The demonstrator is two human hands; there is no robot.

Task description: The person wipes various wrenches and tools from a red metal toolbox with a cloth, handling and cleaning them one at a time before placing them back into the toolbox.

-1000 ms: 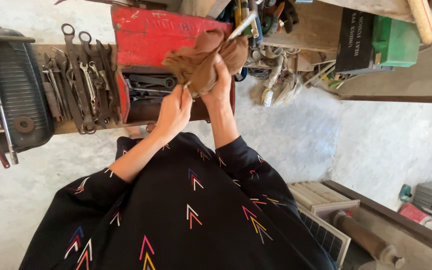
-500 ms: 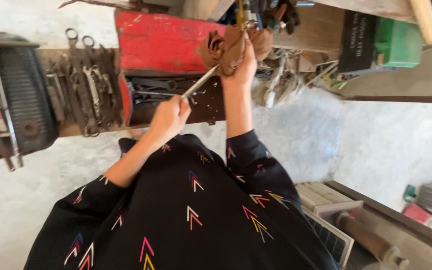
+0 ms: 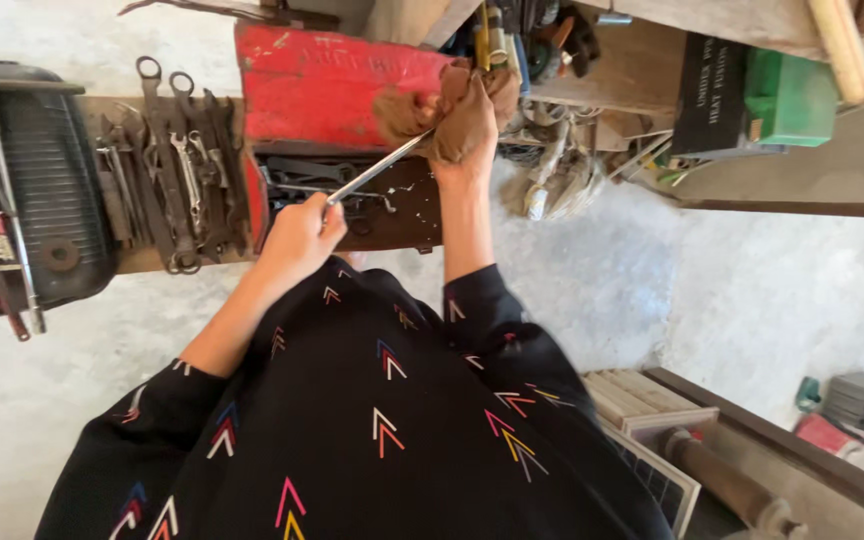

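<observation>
Metal rod (image 3: 377, 170) over rough concrete floor (image 3: 592, 270)

Single view, head-worn camera. Looks steeply down over the wearer's black patterned top (image 3: 382, 420) to a concrete floor (image 3: 592, 270). Close range: both forearms fill the centre. Upper frame takes in a red toolbox (image 3: 332, 90) and a row of wrenches (image 3: 177, 170). No second view shares the scene.

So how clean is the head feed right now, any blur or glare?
Head view: even daylight, no harsh glare; the pale floor is bright but not blown out. The silver tool, brown cloth and wrenches look sharp. Wide-angle bending shows at the edges.
</observation>
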